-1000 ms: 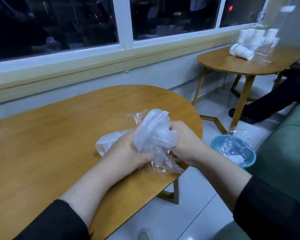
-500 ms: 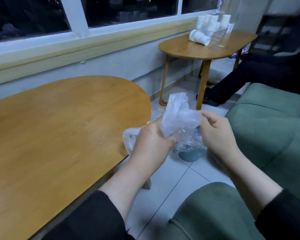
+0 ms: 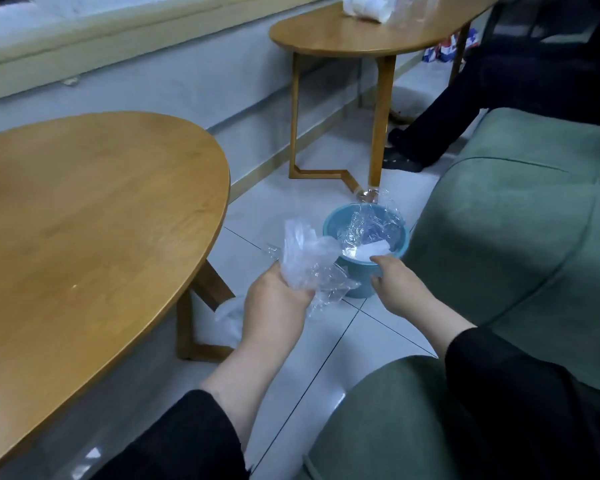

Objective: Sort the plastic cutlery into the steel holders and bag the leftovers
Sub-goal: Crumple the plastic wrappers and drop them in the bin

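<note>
Plastic bag (image 3: 303,258) gripped by left hand (image 3: 274,299); blue bin (image 3: 364,251) holds clear wrap (image 3: 368,226).

2 oval wood tables (image 3: 84,220) (image 3: 361,32), white tiled floor (image 3: 326,341), green sofa (image 3: 516,237), pale wall (image 3: 170,81) under window ledge (image 3: 84,39).

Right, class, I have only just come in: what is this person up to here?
A seated person grips a crumpled bunch of clear plastic bags in the left hand, off the edge of the wooden table. The right hand holds nothing and reaches toward the blue bin on the floor, which already has clear plastic in it. No cutlery or steel holders show.
</note>
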Available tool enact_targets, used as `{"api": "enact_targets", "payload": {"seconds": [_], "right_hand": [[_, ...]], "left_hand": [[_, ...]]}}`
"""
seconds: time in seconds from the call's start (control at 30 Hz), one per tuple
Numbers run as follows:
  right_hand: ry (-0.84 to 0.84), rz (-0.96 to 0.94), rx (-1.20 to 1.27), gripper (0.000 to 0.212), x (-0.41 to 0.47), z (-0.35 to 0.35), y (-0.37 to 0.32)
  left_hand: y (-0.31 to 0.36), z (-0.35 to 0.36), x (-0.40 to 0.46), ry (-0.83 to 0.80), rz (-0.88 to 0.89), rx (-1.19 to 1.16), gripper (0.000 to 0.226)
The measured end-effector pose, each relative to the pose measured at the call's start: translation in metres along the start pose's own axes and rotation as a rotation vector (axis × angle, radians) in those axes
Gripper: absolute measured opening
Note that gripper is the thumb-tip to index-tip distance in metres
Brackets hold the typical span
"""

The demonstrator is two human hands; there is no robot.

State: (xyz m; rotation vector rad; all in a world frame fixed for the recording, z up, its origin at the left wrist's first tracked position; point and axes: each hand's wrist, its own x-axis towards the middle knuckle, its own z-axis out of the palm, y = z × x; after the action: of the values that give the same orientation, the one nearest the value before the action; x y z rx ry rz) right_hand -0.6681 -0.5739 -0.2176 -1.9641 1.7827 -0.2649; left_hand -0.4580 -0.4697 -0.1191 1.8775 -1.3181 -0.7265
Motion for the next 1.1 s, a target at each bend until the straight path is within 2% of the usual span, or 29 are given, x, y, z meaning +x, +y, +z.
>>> {"api": "enact_targets", "payload": {"seconds": [0.07, 0.17, 0.3, 0.37, 0.47, 0.57, 0.63, 0.87, 1.0, 1.1], "right_hand": [[-0.044, -0.001, -0.057, 0.052, 0.024, 0.016, 0.006], [-0.084, 0.023, -0.139, 0.055, 0.053, 0.042, 0.014], [-0.175, 0.035, -0.246, 0.072, 0.088, 0.081, 0.04], [-0.158, 0.051, -0.23, 0.068, 0.099, 0.087, 0.045], [-0.046, 0.054, -0.226, 0.061, 0.105, 0.091, 0.046], [0.022, 0.044, -0.323, 0.044, 0.111, 0.092, 0.045], [0.01, 0.054, -0.416, 0.039, 0.111, 0.089, 0.041], [-0.241, -0.048, -0.619, 0.031, 0.083, 0.082, 0.022], [-0.472, -0.193, -0.697, 0.019, 0.049, 0.085, 0.004], [-0.66, -0.299, -0.634, 0.012, 0.022, 0.093, -0.011]], "left_hand": [[-0.007, 0.009, 0.013, 0.012, -0.013, 0.008, 0.011], [-0.022, 0.024, 0.024, 0.004, -0.046, 0.006, 0.013], [-0.038, 0.036, 0.031, -0.008, -0.052, 0.033, 0.016], [-0.045, 0.039, 0.035, -0.005, -0.054, 0.049, 0.016], [-0.054, 0.042, 0.038, -0.007, -0.058, 0.063, 0.012], [-0.059, 0.044, 0.042, -0.002, -0.056, 0.061, 0.011], [-0.06, 0.045, 0.044, 0.012, -0.046, 0.063, 0.012], [-0.061, 0.038, 0.041, 0.009, -0.052, 0.095, 0.011], [-0.059, 0.032, 0.035, -0.017, -0.077, 0.103, 0.013], [-0.058, 0.03, 0.03, -0.029, -0.061, 0.12, 0.015]]}}
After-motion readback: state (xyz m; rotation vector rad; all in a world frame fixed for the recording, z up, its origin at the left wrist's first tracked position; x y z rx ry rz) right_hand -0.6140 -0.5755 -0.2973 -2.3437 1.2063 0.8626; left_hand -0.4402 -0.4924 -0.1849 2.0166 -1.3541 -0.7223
